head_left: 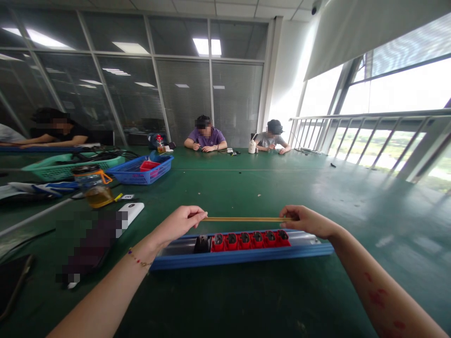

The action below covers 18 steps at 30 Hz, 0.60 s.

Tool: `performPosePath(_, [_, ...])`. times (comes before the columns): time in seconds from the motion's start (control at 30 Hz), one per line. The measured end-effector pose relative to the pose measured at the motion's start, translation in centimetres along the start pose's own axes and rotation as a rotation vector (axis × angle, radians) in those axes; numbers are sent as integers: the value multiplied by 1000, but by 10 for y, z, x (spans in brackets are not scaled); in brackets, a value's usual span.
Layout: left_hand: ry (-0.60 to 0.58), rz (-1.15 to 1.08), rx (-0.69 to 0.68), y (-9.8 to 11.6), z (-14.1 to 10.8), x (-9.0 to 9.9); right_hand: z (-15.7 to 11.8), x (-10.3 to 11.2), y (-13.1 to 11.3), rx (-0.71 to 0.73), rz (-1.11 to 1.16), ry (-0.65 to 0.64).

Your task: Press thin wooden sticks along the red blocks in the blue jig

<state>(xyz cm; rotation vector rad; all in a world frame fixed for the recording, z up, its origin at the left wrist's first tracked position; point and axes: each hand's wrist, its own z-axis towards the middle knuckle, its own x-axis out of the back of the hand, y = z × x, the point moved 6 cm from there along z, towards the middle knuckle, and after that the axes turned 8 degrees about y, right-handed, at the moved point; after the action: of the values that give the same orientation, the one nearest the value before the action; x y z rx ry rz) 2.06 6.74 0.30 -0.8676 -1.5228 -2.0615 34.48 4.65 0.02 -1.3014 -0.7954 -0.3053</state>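
Note:
A thin, straight, yellow-brown strip (244, 219) is stretched level between my two hands. My left hand (185, 218) pinches its left end between thumb and fingers. At the other end my right hand (305, 219) has its fingers closed around the strip. Just below it lies a long blue-edged tray (243, 262) with a shiny metal-like channel. Inside the channel several red holders (245, 241) with dark round parts stand in a row. A black block (202, 244) sits at the row's left end. The strip is above the tray, and its exact material cannot be made out.
On the left are a blue basket (141, 176) with a red box, a green basket (45, 170) with cables, a jar of amber liquid (98, 192), a white-ended device (132, 215) and a dark phone (14, 281). Several people sit around the green table (218, 192).

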Motion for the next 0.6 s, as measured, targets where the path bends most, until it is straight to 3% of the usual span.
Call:
performPosePath(0.1, [25,-72,4,0,-11,-4,-10,-6,0,-12,95,52])
performPosePath(0.2, [19,-134,4,-3,-22,-12,-13,-13,15,-50,142,180])
performPosePath(0.43, [19,-177,62,-13,-28,-21,-11,-19,49,-86,-23,409])
performPosePath(0.6, [5,-149,72,-20,-26,-25,-11,-23,53,-95,-34,422])
